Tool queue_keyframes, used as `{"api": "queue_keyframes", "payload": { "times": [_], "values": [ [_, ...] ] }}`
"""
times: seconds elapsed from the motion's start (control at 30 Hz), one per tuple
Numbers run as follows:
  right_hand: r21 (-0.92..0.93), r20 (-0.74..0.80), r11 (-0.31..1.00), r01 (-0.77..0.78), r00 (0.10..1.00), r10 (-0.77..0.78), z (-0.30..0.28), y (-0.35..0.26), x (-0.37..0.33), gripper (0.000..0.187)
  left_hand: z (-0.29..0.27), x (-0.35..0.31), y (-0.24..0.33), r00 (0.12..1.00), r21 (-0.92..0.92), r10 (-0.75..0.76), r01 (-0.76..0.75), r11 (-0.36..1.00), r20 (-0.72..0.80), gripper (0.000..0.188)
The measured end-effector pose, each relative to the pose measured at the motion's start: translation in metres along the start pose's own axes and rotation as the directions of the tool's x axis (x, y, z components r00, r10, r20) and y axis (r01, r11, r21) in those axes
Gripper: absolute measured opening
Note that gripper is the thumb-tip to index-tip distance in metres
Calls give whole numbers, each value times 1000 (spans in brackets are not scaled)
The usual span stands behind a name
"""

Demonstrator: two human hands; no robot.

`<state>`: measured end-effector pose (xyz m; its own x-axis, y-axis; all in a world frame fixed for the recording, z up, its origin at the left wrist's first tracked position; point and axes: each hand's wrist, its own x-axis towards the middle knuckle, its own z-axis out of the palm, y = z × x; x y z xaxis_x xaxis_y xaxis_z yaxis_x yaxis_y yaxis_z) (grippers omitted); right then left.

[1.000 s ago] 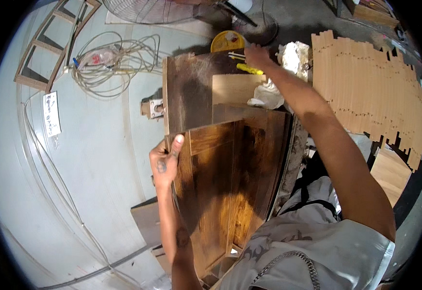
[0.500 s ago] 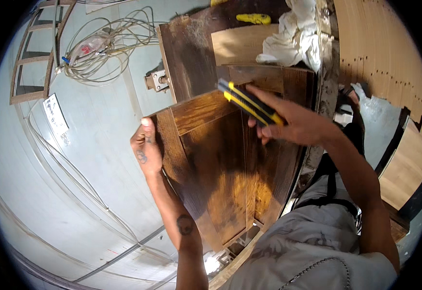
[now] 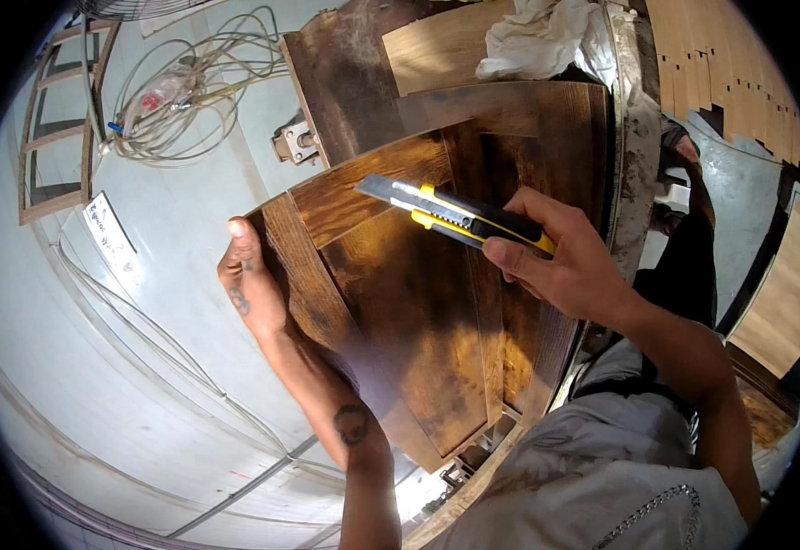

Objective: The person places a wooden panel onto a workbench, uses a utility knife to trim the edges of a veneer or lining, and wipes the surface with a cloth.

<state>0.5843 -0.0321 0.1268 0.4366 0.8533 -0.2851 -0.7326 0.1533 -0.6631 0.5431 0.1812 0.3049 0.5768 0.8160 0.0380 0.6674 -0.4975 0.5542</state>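
Coiled tubing [image 3: 157, 151] beyond; right fingers [image 3: 547, 211] pinch a utility knife [image 3: 464, 220], left fingers [image 3: 243, 241] seemingly clasp a wooden panel [image 3: 400, 293].

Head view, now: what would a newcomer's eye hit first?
The black-and-yellow utility knife in the right hand, mid-picture, blade pointing left. Behind it, the big dark brown wooden panel fills the centre, with the left hand at its upper-left corner. Then the tangled coil of pale hose, upper left.
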Motion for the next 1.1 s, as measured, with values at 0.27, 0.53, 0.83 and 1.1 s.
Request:
{"api": "queue_keyframes", "payload": {
  "times": [0.27, 0.53, 0.83, 1.1],
  "values": [
    [-191, -65, 961, 198, 975, -214, 14, 5, 4, 26, -14, 3, -8, 999, 42, 26, -26, 999, 19, 48],
    [-636, 89, 627, 450, 850, -520, 15, -8, 5, 41, -7, 2, -3, 999, 130, 52, -51, 990, -8, 53],
    [-829, 218, 338, 445, 814, -538, 18, -23, -6, 59, -1, -10, 9, 998, 126, 58, -58, 990, 0, 56],
    [-866, 253, 234, 442, 792, -556, 18, -30, -5, 59, -3, -11, 10, 999, 95, 34, -36, 995, 26, 50]
  ]
}}
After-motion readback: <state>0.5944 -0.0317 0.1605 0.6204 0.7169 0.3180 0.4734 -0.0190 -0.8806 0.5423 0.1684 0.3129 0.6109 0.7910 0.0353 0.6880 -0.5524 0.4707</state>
